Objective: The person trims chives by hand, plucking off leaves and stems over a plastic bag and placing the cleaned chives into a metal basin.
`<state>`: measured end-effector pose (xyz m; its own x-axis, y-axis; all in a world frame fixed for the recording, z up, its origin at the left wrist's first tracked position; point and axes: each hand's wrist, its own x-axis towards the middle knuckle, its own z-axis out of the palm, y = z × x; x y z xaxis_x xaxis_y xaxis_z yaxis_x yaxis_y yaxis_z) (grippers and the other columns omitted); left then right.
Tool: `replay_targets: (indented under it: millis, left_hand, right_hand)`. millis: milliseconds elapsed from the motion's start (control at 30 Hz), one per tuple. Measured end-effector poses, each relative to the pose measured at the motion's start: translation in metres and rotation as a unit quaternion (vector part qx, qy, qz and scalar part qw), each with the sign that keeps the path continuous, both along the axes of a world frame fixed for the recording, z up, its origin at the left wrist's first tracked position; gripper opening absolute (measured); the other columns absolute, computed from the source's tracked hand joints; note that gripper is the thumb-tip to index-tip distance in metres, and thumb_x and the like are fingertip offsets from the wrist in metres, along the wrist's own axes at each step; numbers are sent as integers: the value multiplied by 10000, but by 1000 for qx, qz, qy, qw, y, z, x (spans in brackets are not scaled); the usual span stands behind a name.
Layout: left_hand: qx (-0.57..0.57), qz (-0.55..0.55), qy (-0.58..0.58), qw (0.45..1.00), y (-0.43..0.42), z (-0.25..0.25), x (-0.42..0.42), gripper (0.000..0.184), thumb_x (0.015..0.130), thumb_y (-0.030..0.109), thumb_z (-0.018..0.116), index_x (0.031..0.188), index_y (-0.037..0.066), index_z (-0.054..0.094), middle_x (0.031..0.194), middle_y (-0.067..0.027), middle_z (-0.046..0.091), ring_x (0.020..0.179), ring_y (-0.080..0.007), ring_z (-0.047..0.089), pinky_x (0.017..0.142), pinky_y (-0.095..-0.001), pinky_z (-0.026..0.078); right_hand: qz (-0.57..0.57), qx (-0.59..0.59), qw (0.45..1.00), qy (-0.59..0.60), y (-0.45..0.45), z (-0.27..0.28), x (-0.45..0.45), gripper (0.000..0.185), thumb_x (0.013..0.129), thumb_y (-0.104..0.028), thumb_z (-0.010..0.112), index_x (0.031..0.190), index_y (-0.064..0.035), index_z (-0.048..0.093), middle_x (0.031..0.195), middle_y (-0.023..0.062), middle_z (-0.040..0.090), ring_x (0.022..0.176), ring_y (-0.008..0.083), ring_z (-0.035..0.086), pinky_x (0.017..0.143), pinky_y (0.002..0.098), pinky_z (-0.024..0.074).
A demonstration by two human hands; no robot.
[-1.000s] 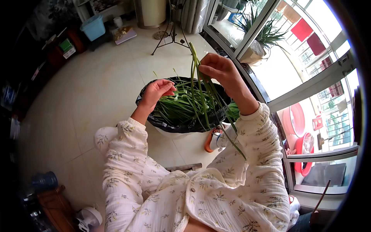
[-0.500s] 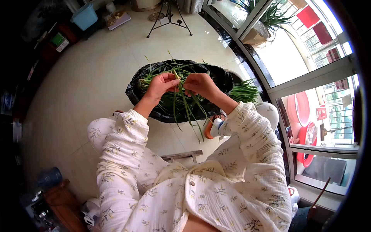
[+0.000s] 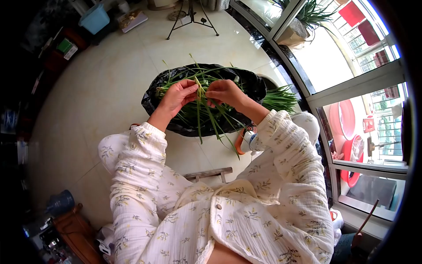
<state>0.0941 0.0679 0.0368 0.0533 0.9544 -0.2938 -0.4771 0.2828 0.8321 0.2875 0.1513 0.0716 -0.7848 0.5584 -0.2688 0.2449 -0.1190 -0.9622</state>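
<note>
In the head view, the left hand (image 3: pixel 178 96) holds a few green stalks (image 3: pixel 199 103) in a narrow pinch, thumb against fingertips, near their pale ends. The right hand (image 3: pixel 225 93) is just beside it, its thumb and fingers also drawn close on the stalks — exactly which strands sit between them is too small to tell. The pale ends point up between the two hands, and the long leaves hang down toward the person's lap.

Both hands are above a black bag (image 3: pixel 147 102), spread open on the tiled floor (image 3: pixel 96 119) and filled with more greens (image 3: pixel 184 115). Another bunch (image 3: pixel 280 99) sticks out to the right of the bag, near the glass door (image 3: pixel 332 94). An orange-edged shoe (image 3: pixel 239 143) shows by the bag's near right side, and a wooden bar (image 3: pixel 209 174) lies between the person's knees. The sleeves (image 3: pixel 140 171) are white with printed sprigs. Farther off stand a blue tub (image 3: pixel 94 19) and a black metal stand (image 3: pixel 192 21).
</note>
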Motion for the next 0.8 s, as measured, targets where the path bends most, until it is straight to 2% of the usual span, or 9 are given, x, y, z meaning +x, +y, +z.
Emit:
replay_targets:
  millis: [67, 167, 267, 367, 433, 567, 633, 667, 800]
  left_hand:
    - [1, 1, 7, 1000, -1, -1, -1, 113, 900, 158, 607, 994, 95, 606, 883, 14, 645, 776, -75, 621, 727, -216, 504]
    - [3, -5, 5, 1000, -2, -2, -2, 117, 896, 145, 609, 1001, 93, 604, 897, 12, 644, 785, -78, 621, 732, -219, 507]
    - [12, -6, -1, 1000, -3, 0, 0, 118, 896, 140, 609, 1003, 91, 603, 908, 13, 642, 793, -80, 620, 725, -217, 507]
    - [14, 3, -9, 1000, -3, 1, 2, 115, 892, 145, 616, 991, 87, 607, 908, 10, 641, 794, -80, 617, 710, -212, 506]
    - [8, 15, -25, 1000, -3, 0, 2, 120, 882, 157, 634, 971, 80, 613, 895, 5, 643, 782, -78, 615, 695, -208, 504]
    - [10, 25, 147, 989, -5, 6, 8, 127, 864, 183, 659, 890, 61, 634, 809, 3, 650, 707, -80, 610, 670, -212, 493]
    - [55, 27, 214, 975, -6, 3, 10, 159, 841, 204, 691, 809, 53, 650, 768, -12, 661, 664, -77, 613, 644, -203, 494]
    - [47, 27, 206, 977, -5, 2, 10, 161, 844, 200, 687, 804, 47, 654, 761, -15, 663, 658, -80, 615, 636, -204, 494]
    - [18, 38, 159, 986, -6, 4, 9, 156, 856, 173, 669, 811, 24, 666, 752, -29, 668, 645, -90, 620, 608, -208, 496]
  right_hand:
    - [4, 0, 1000, -2, 1, -6, 0, 140, 867, -113, 612, 822, 20, 611, 729, 69, 661, 606, 96, 609, 503, 202, 433]
    - [17, -1, 1000, 21, 4, -28, 1, 162, 897, -161, 597, 902, -1, 613, 834, 41, 661, 711, 91, 619, 592, 203, 456]
    - [49, -20, 999, -1, 1, -23, 0, 179, 914, -180, 580, 918, -6, 620, 877, 33, 655, 750, 78, 604, 628, 199, 463]
    - [32, -146, 986, 79, -10, -18, -4, 216, 900, -206, 597, 819, -8, 625, 763, 18, 644, 643, 71, 571, 545, 216, 441]
    - [6, -57, 997, 54, -12, -20, -5, 232, 897, -215, 597, 789, -13, 629, 696, 18, 632, 594, 76, 559, 523, 236, 433]
    - [-9, 178, 984, -28, -13, -19, -3, 221, 857, -204, 626, 737, -18, 630, 571, 46, 597, 501, 120, 547, 485, 278, 417]
    - [-2, 257, 964, -64, -20, -3, -4, 189, 854, -156, 629, 761, 5, 598, 579, 46, 581, 502, 102, 541, 479, 261, 414]
    - [2, 296, 952, -82, -23, 2, -4, 176, 852, -132, 630, 773, 16, 582, 583, 47, 573, 502, 93, 538, 476, 252, 412]
    - [-32, 312, 947, -69, -18, -3, -3, 164, 829, -133, 648, 771, 5, 581, 565, 48, 551, 485, 99, 520, 464, 254, 402]
